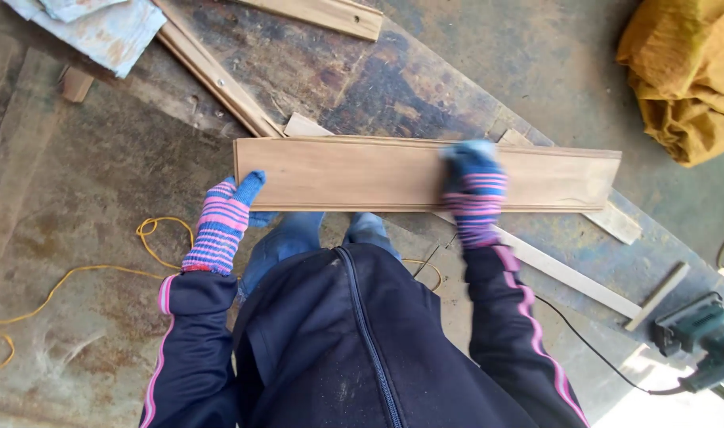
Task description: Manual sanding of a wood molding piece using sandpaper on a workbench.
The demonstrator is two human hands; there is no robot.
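A long, flat wooden board (362, 173) with moulded edges lies across a dark, stained work surface (393, 87). My left hand (229, 212), in a blue and pink striped knit glove, grips the board's left end with the thumb up on its edge. On top of the board, right of its middle, my right hand (473, 186) presses down in a matching glove. It is blurred, and whether it holds anything under the palm is hidden. My dark zipped jacket fills the lower middle.
Thin wooden strips (219, 79) lie behind the board, another strip (564, 273) below it. A green power sander (699, 337) with a black cord sits at lower right. A yellow cord (76, 273) trails left. Yellow cloth (687, 71) is heaped at upper right.
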